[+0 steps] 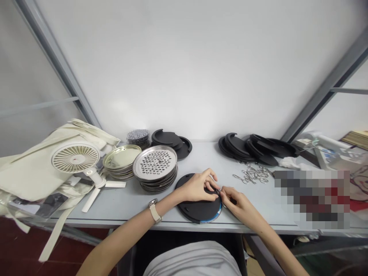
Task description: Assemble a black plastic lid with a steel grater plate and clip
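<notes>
A round black plastic disc (198, 210) lies on the table in front of me, with a blue-and-white strip showing along its lower right edge. My left hand (198, 186) rests over the disc, its fingers curled and its thumb and fingertips closing in on a small metal clip (218, 191) at the disc's right edge. From the right, my right hand (237, 202) pinches the same clip between thumb and forefinger. The fingers partly hide the clip, so how it sits on the disc cannot be made out. Similar loose metal clips (254, 174) lie in a heap beyond my right hand.
To the left stand a stack of perforated metal grater discs (155, 163), a stack of gold-rimmed lids (122, 157) and a white fan (76, 158) beside cream fabric (37, 165). Black round holders lie at the back centre (166, 140) and back right (238, 145). The right side is blurred out.
</notes>
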`<state>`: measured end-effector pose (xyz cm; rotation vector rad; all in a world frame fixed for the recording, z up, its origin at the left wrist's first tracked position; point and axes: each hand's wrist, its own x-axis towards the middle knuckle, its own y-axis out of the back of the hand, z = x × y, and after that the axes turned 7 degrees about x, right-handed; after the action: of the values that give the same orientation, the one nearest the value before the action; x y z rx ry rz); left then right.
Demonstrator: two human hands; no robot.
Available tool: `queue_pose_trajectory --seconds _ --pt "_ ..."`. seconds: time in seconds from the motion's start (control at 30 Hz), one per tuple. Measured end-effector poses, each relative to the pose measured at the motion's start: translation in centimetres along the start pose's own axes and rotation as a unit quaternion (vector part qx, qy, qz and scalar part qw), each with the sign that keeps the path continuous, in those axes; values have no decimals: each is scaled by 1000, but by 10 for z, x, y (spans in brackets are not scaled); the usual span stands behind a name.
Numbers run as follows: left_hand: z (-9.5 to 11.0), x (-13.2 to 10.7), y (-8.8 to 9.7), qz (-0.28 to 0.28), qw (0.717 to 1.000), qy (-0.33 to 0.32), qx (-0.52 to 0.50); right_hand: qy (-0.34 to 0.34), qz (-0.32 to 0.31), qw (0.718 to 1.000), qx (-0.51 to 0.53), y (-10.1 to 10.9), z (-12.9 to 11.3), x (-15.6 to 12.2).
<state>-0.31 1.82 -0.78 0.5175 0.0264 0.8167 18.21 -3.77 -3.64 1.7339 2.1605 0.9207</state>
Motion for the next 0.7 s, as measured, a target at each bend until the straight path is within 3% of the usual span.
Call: queue_pose_trajectory --seconds 0.7 --pt "0 0 1 -4 1000 2 -6 -10 -11 1000 6 0 0 0"
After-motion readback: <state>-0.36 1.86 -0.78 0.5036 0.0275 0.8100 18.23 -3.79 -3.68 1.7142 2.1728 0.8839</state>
